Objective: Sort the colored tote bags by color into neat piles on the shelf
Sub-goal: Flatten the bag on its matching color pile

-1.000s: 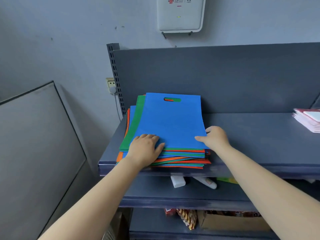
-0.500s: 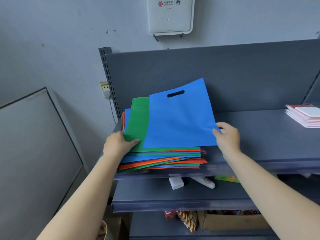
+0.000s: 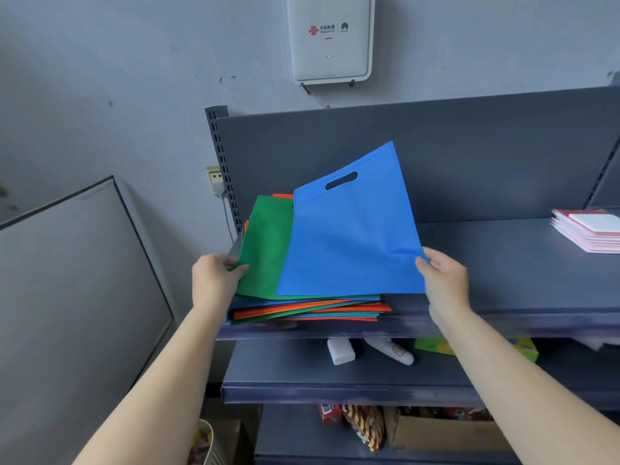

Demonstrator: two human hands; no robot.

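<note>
A mixed stack of tote bags [image 3: 312,310] in blue, green and orange lies at the left end of the dark shelf [image 3: 520,273]. My right hand [image 3: 443,276] pinches the lower right corner of a blue bag [image 3: 349,239], which is lifted off the stack and tilted, its handle slot toward the back. My left hand [image 3: 214,276] grips the lower left corner of the green bag [image 3: 265,250] that lies on top of the stack.
A pile of pink and white booklets [image 3: 590,229] sits at the shelf's right end. Bottles [image 3: 369,352] and a yellow-green box [image 3: 523,349] lie on the shelf below. A grey panel [image 3: 67,297] leans at the left. A white router [image 3: 330,38] hangs on the wall.
The blue bag has been lifted off the stack and swung to the right by my right hand. My left hand slid left to the green bag's corner and took hold of it.
</note>
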